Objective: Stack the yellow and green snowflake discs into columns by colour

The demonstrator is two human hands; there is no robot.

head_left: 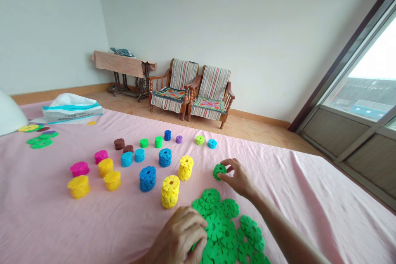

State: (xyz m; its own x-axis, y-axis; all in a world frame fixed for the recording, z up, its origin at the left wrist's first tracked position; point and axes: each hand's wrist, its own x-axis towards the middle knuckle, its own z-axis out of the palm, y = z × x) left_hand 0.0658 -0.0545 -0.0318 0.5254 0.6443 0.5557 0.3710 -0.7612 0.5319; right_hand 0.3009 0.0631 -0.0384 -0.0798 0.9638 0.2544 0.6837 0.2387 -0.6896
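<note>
My right hand (237,178) pinches a dark green snowflake disc (220,169) between thumb and fingers, at or just above the pink cloth; whether more discs sit under it I cannot tell. At the near edge, my left hand (182,235) curls its fingers at the left side of a loose heap of green snowflake discs (227,231), with a bit of green showing between them. Two yellow disc stacks (170,192) stand just beyond my left hand, and blue disc stacks (147,179) rise to their left.
Smaller stacks in brown (119,144), magenta (79,168), yellow (78,186), light blue (212,144) and lime (200,140) spread across the pink cloth (102,227). Mixed loose discs (41,142) and a tissue pack (72,109) lie far left. Two wooden chairs (210,103) stand beyond.
</note>
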